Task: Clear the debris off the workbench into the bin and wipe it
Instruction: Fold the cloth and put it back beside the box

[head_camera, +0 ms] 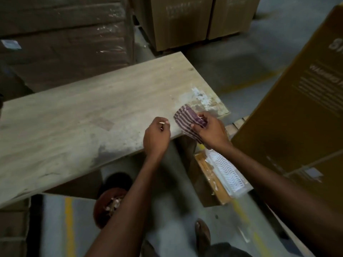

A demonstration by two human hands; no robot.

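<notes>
Debris scraps (pixel 113 202) fill the round bin (pixel 101 210) below the desk (pixel 78 115); left hand (pixel 156 136) pinches a sliver (pixel 162 123), right hand (pixel 209 131) grips the striped cloth (pixel 187 120).

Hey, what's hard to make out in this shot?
All in the head view:
- Bin: partly behind the left forearm; contents blurred.
- Box print: blurred, cut by the right edge.
- Sliver in left hand: too small to identify.
- Cloth: lower part covered by right hand.
</notes>
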